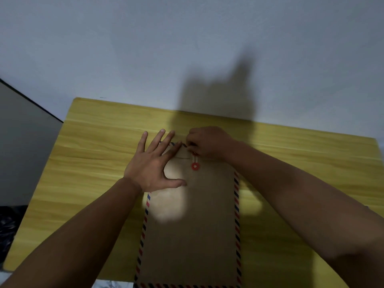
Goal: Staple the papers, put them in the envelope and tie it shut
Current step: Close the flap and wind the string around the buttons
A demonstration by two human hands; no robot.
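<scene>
Two bare hands work at the far end of a brown kraft-paper envelope with a red-and-blue striped border [193,235], which lies flat on the yellow wood-grain worktop [93,154]. The left hand [152,163] presses on the envelope's flap with spread fingers [166,140]. The right hand [209,143] pinches a thin string [195,157] above the round red button [195,166].

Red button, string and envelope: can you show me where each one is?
red button [195,166]: head view, middle of the round disc.
string [194,157]: head view, the strands just above the button.
envelope [193,235]: head view, bare brown face.
</scene>
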